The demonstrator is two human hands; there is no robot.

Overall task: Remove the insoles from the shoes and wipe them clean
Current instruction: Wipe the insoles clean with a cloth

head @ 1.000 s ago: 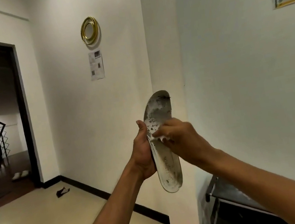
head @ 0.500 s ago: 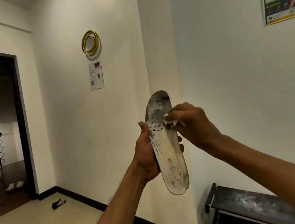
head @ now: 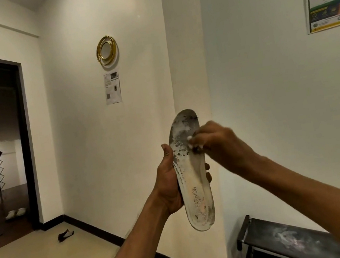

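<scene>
The left hand (head: 168, 180) grips the insole (head: 192, 181) upright at its middle, toe end up, before the wall corner. The right hand (head: 216, 141) pinches a small white wipe (head: 189, 139) against the insole's stained upper part. A dark rack (head: 283, 236) stands at the near right.

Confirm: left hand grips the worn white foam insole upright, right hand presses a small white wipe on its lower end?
Wrong end. The head view shows the right hand pressing the small white wipe on the upper, grey-stained part of the worn white foam insole, above the FASHION print. The left hand grips it upright, as said.
</scene>
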